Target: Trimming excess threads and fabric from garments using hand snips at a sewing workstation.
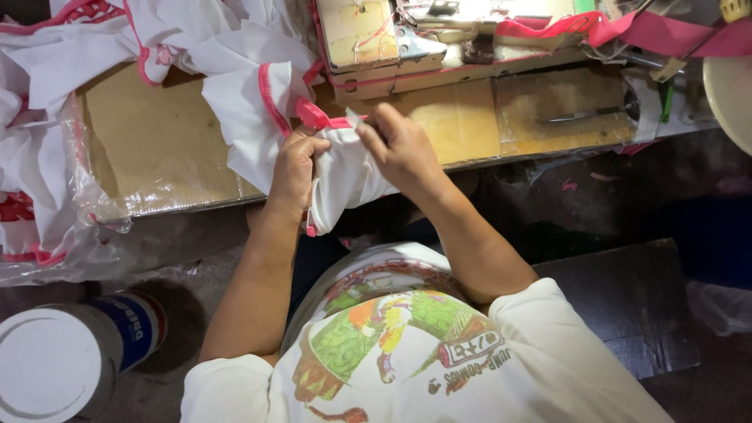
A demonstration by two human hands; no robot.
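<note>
My left hand [296, 168] grips a white cloth piece [341, 176] with pink edging at the front edge of the wooden table [157, 141]. My right hand [399, 145] pinches the same cloth from the right, near a pink binding strip [317, 116] that runs off its top. The cloth hangs down over the table edge between both hands. More of the white garment [251, 102] trails up and left onto the table.
A sewing machine [392, 35] stands at the back of the table with pink tape [650, 31] beside it. White and pink garments [47, 70] are piled at the left. A white-lidded can [55, 364] sits on the floor lower left. A dark stool [627, 305] is at the right.
</note>
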